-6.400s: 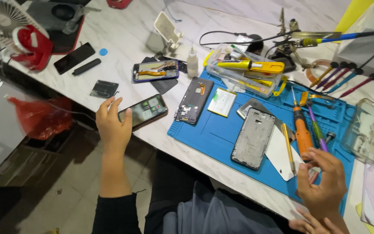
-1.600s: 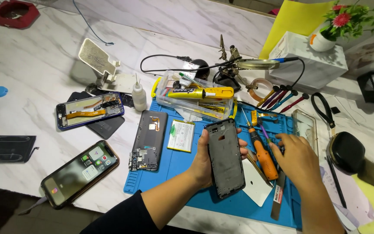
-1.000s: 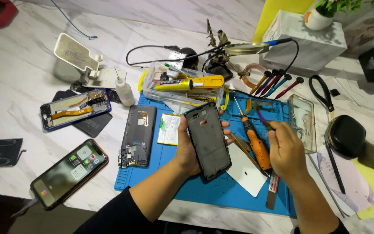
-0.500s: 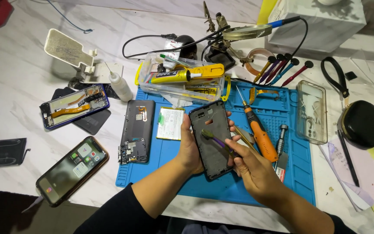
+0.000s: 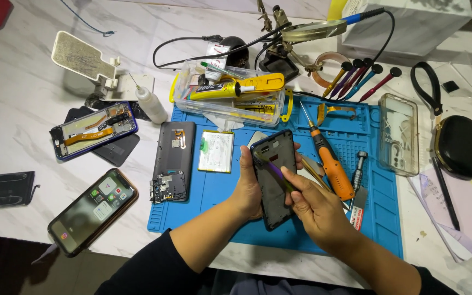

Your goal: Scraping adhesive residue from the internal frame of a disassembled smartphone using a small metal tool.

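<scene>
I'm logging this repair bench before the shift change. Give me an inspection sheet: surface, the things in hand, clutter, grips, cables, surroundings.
Surface: white marble-look table with a blue work mat laid on it.
Things in hand: dark phone frame held tilted above the mat; thin purple-handled tool laid across it.
Clutter: orange screwdriver, flat battery, opened phone back, lit phone, clear parts box, clear phone case.
Grips: left hand clasps the frame's edge; right hand pinches the tool.
Cables: black cable looped near the box.
Surroundings: white box at the far edge; black pouch to the right.
</scene>
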